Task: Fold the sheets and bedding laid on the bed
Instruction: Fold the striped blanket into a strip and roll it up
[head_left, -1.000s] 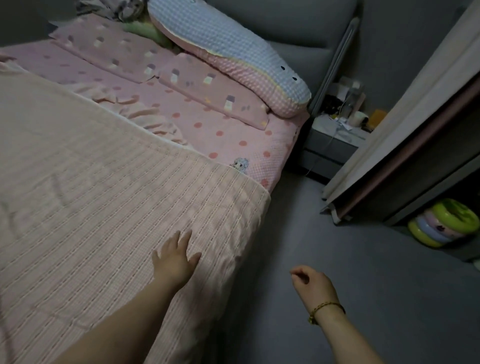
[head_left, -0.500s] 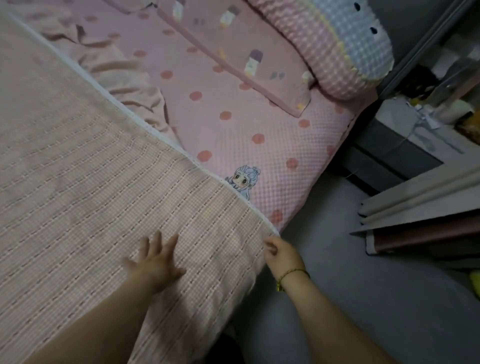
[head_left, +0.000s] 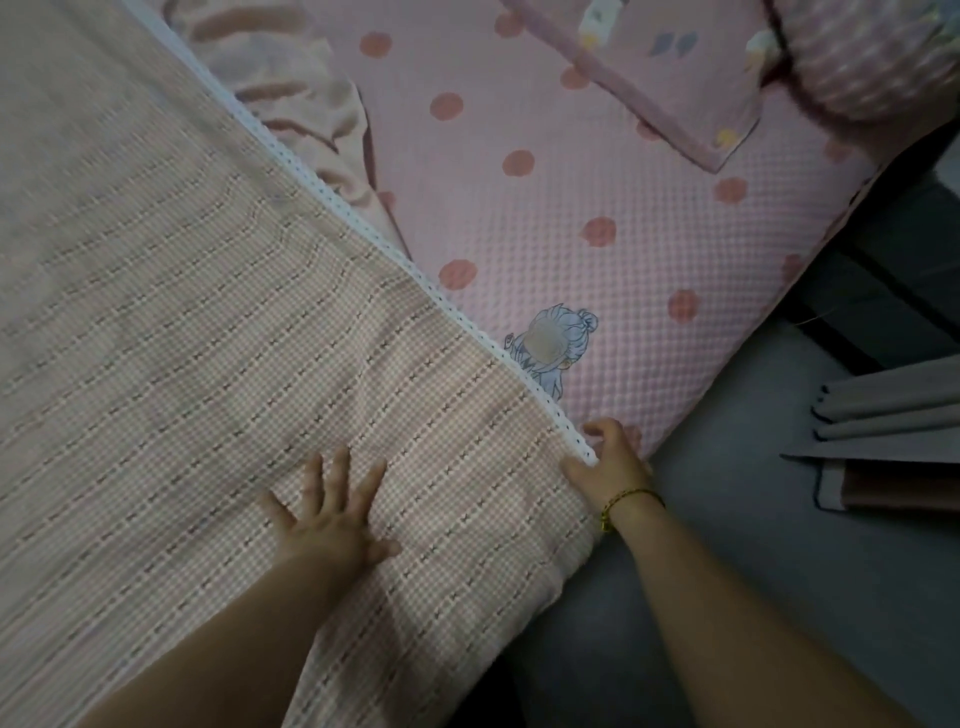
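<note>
Over the bed (head_left: 597, 208) the checked blanket (head_left: 182, 364) lies spread; the left hand (head_left: 332, 525) presses it flat, fingers apart; the right hand (head_left: 610, 465), off the bed a second ago, now pinches its corner (head_left: 582, 449), so the first fold can likely begin.

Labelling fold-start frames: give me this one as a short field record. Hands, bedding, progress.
left hand: flat, fingers spread, presses on blanket
right hand: pinches blanket's trimmed corner at bed edge
blanket: checked weave, white trim, spread out, no fold visible
sheet: pink, dotted, bare beyond the trim
bracelet: on right wrist
progress: folding not yet begun
</note>
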